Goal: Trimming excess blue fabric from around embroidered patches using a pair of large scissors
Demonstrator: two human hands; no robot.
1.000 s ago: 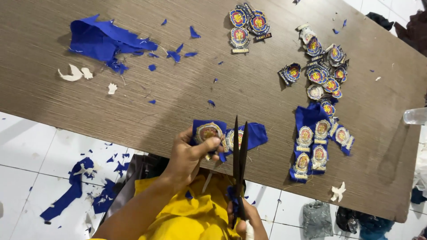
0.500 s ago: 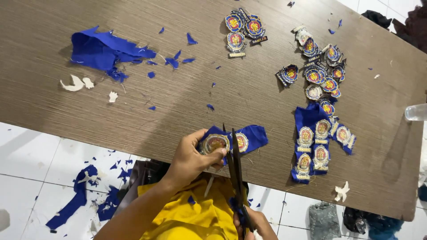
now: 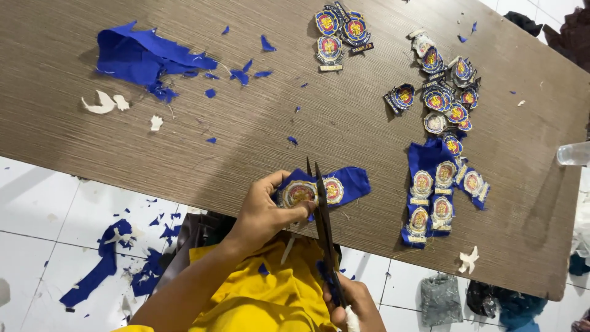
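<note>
Blue patch strip [image 3: 335,186] — long axis across the table edge, pinched by left hand [image 3: 264,212]; scissors [image 3: 322,227] — gripped by right hand [image 3: 350,307], blades nearly closed, meeting it crosswise.

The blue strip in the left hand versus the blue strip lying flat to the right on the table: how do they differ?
The held strip is gripped by the left hand at the table edge, with the scissors in the right hand against it; the flat strip lies untouched. The held strip shows two round badges, the flat strip several more. Both are blue fabric carrying round embroidered badges.
</note>
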